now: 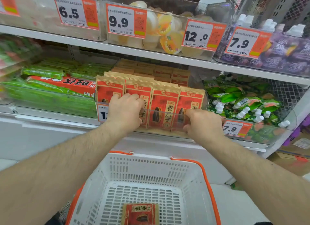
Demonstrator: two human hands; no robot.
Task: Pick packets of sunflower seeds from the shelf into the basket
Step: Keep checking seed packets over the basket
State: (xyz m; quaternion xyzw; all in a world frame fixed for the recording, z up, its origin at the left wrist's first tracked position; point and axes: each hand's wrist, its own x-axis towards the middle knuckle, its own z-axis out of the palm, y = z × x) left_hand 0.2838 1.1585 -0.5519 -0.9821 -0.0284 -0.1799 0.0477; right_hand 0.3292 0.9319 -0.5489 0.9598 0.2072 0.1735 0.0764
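Red and tan sunflower seed packets [165,104] stand in rows inside a clear bin [167,132] on the middle shelf. My left hand [125,111] reaches over the bin's front wall, its fingers curled round a packet in the second column. My right hand [203,124] grips the clear front wall of the bin at its right end, by the rightmost packet. Below them is a white basket [147,171] with orange handles. One seed packet [140,214] lies flat on its floor.
Green snack packs [55,89] and a red box fill the bin to the left. Green pouches with white caps [241,104] lie to the right. Jelly cups [167,33] and price tags sit on the shelf above. Cardboard boxes [290,159] stand at the lower right.
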